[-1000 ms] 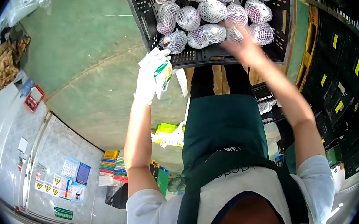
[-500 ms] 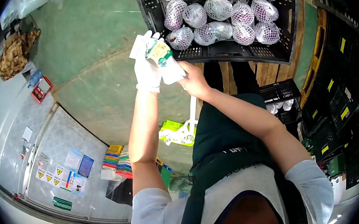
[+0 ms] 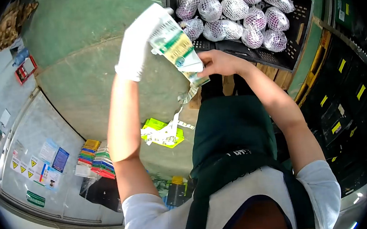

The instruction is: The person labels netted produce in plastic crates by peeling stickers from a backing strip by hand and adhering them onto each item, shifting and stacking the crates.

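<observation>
A strip of printed labels (image 3: 173,45), white with green and yellow bands, stretches between my two hands. My left hand (image 3: 139,37), in a white glove, grips the strip's upper part; its fingers are partly blurred. My bare right hand (image 3: 222,62) pinches the lower part between thumb and fingers. A narrow white paper tail (image 3: 176,119) trails from the lower end in loose curls. Just beyond my hands is a black crate (image 3: 270,62) with several purple, round pieces of produce (image 3: 253,36) in white netting and clear wrap.
The tail's loose coils lie over a bright yellow-green object (image 3: 151,125) below my hands. Stacked black crates (image 3: 340,114) with yellow labels stand on the right. Colourful stacked items (image 3: 95,157) sit at lower left, beside a grey door (image 3: 42,144) with posted signs.
My left hand has moved up and left, and my right hand has moved right. More of the label strip shows between them. The view has shifted, with the crate lying farther right.
</observation>
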Tool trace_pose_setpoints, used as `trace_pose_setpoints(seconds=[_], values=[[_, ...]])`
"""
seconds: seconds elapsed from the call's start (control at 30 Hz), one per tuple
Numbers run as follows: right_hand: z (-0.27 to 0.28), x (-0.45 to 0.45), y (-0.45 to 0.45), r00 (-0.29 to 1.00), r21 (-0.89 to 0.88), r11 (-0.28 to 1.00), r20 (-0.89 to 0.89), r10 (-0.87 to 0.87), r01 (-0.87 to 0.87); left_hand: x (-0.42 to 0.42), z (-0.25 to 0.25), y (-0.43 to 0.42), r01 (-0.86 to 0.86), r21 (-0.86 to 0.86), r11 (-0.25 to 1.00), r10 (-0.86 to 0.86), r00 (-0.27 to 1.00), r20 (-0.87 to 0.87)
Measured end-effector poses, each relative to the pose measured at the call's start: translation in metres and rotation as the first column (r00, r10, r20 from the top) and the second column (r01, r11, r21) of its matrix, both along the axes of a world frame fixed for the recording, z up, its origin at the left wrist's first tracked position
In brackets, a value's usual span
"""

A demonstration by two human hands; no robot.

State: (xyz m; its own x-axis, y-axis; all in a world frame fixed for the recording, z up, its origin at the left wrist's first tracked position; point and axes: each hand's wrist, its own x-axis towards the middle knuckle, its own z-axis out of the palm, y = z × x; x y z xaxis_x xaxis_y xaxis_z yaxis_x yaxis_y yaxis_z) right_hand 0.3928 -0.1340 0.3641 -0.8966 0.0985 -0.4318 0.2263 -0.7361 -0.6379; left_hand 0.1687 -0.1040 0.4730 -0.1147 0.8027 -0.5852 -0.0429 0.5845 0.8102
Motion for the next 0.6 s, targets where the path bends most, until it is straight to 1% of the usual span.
trace_pose_setpoints(seconds=[0.03, 0.07, 0.13, 0.17, 0.2, 0.23, 0.27, 0.3, 0.33, 0.37, 0.4, 0.43, 0.47, 0.5, 0.53, 0.57, 0.6], values=[[0.025, -0.002, 0.017, 0.999, 0.128, 0.992, 0.027, 0.018, -0.021, 0.010, 0.003, -0.008, 0.027, 0.019, 0.999, -0.025, 0.997, -0.076], [0.023, -0.004, 0.012, 0.980, 0.027, 0.979, -0.020, -0.200, 0.200, 0.012, -0.008, -0.020, 0.031, 0.028, 0.999, -0.029, 0.998, -0.047], [0.028, -0.011, 0.020, 0.917, 0.116, 0.912, 0.021, -0.399, 0.394, 0.025, -0.021, -0.040, -0.014, -0.033, 0.999, 0.013, 1.000, -0.016], [0.030, -0.011, 0.026, 0.924, 0.220, 0.906, 0.043, -0.380, 0.363, 0.030, -0.028, -0.048, -0.060, -0.008, 0.998, 0.060, 0.998, 0.011], [0.031, -0.012, 0.026, 0.903, 0.183, 0.896, 0.071, -0.423, 0.405, 0.031, -0.034, -0.054, -0.105, 0.013, 0.994, 0.104, 0.994, 0.037], [0.032, -0.014, 0.026, 0.879, 0.148, 0.881, 0.100, -0.466, 0.450, 0.027, -0.040, -0.057, -0.119, 0.003, 0.993, 0.119, 0.993, 0.018], [0.034, -0.016, 0.025, 0.854, 0.115, 0.863, 0.129, -0.505, 0.493, 0.027, -0.045, -0.060, -0.179, 0.040, 0.983, 0.182, 0.981, -0.061], [0.035, -0.020, 0.025, 0.820, 0.169, 0.837, 0.173, -0.545, 0.521, 0.028, -0.046, -0.062, -0.238, 0.079, 0.968, 0.248, 0.959, -0.137], [0.037, -0.021, 0.024, 0.814, 0.149, 0.832, 0.174, -0.553, 0.534, 0.028, -0.045, -0.062, -0.295, 0.123, 0.948, 0.315, 0.926, -0.210], [0.038, -0.023, 0.023, 0.808, 0.129, 0.827, 0.176, -0.562, 0.547, 0.025, -0.042, -0.062, 0.008, 0.343, 0.939, 0.189, 0.822, -0.537], [0.039, -0.025, 0.021, 0.802, 0.107, 0.822, 0.180, -0.570, 0.560, 0.027, -0.031, -0.053, 0.146, 0.443, 0.884, 0.158, 0.799, -0.580], [0.046, -0.029, 0.022, 0.802, 0.109, 0.814, 0.138, -0.581, 0.570, 0.022, -0.039, -0.053, 0.209, 0.459, 0.863, 0.058, 0.863, -0.501], [0.047, -0.031, 0.019, 0.764, 0.133, 0.773, 0.120, -0.634, 0.620, 0.019, -0.048, -0.055, 0.267, 0.483, 0.834, -0.049, 0.908, -0.417], [0.047, -0.033, 0.017, 0.724, 0.157, 0.729, 0.097, -0.683, 0.666, 0.019, -0.047, -0.062, 0.131, 0.224, 0.966, -0.096, 0.982, -0.161], [0.045, -0.036, 0.017, 0.680, 0.182, 0.680, 0.069, -0.730, 0.710, 0.022, -0.050, -0.063, -0.067, 0.283, 0.957, 0.059, 0.998, 0.035], [0.040, -0.038, 0.014, 0.636, 0.270, 0.625, 0.054, -0.769, 0.733, 0.024, -0.049, -0.061, -0.179, 0.234, 0.956, 0.151, 0.980, 0.133], [0.042, -0.044, 0.016, 0.635, 0.399, 0.589, 0.023, -0.772, 0.703, 0.025, -0.047, -0.060, -0.284, 0.171, 0.944, 0.243, 0.943, 0.226]])
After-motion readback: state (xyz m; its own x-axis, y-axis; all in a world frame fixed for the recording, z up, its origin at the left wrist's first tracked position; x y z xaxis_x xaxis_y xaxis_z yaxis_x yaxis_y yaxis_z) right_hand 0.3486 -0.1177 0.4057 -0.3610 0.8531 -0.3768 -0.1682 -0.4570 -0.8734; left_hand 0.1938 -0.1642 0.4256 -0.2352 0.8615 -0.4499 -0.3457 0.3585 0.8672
